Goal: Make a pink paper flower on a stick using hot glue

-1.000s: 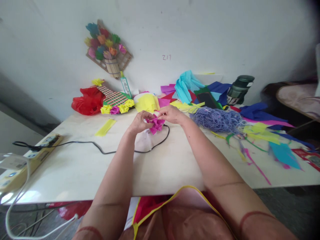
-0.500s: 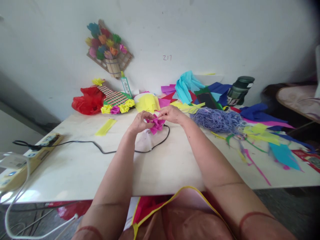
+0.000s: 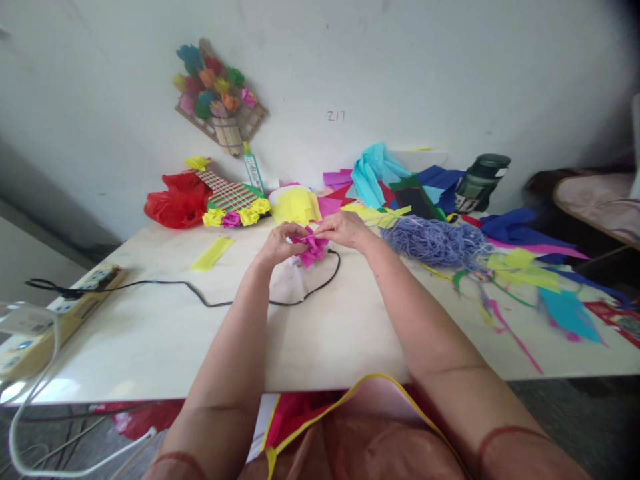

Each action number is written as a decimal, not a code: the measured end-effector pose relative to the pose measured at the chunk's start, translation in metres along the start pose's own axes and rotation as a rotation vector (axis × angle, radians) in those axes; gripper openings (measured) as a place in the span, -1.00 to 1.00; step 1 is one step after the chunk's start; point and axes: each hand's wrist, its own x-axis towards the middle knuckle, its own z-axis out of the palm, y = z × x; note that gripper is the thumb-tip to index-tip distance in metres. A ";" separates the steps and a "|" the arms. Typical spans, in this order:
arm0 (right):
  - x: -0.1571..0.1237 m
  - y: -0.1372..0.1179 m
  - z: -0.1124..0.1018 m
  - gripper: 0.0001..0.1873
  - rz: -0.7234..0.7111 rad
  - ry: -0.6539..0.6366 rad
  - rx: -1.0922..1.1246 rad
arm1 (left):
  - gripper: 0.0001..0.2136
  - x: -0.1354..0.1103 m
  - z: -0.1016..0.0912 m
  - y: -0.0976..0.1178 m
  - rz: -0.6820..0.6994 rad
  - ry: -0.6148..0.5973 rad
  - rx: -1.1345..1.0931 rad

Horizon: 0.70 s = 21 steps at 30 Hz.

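Fingers: left hand (image 3: 280,244) and right hand (image 3: 345,229) both pinched tight on the crumpled magenta tissue-paper flower (image 3: 313,249), held over the pale table top (image 3: 150,340).
Tear risk: the thin petals may rip if the hands pull apart.
Snag risk: a thin black cable (image 3: 150,285) loops just beneath and a forearm could drag it.
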 end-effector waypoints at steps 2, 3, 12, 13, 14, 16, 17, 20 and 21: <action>0.000 0.000 0.001 -0.83 -0.014 0.005 -0.023 | -0.76 0.000 -0.001 0.000 -0.006 0.001 0.008; 0.000 0.000 0.002 -0.83 -0.020 0.012 -0.033 | -0.76 0.000 -0.001 -0.001 -0.007 0.004 0.005; 0.001 -0.001 0.002 -0.80 -0.105 0.036 -0.034 | -0.72 0.001 -0.001 -0.004 0.027 0.037 -0.021; 0.001 -0.001 0.002 -0.80 -0.099 0.032 -0.038 | -0.73 0.002 -0.002 -0.004 0.029 0.037 -0.018; 0.001 -0.001 0.002 -0.80 -0.089 0.031 -0.046 | -0.73 0.002 -0.002 -0.004 0.030 0.036 -0.017; 0.001 0.000 0.003 -0.79 -0.063 0.033 -0.064 | -0.74 0.002 -0.002 -0.004 0.030 0.034 -0.018; 0.001 0.000 0.003 -0.79 -0.053 0.034 -0.071 | -0.74 0.001 -0.002 -0.003 0.030 0.033 -0.019; 0.001 0.001 0.005 -0.79 -0.028 0.033 -0.080 | -0.74 0.001 -0.003 -0.003 0.030 0.035 -0.019; 0.001 0.000 0.005 -0.78 -0.020 0.034 -0.084 | -0.74 0.000 -0.003 -0.003 0.030 0.037 -0.018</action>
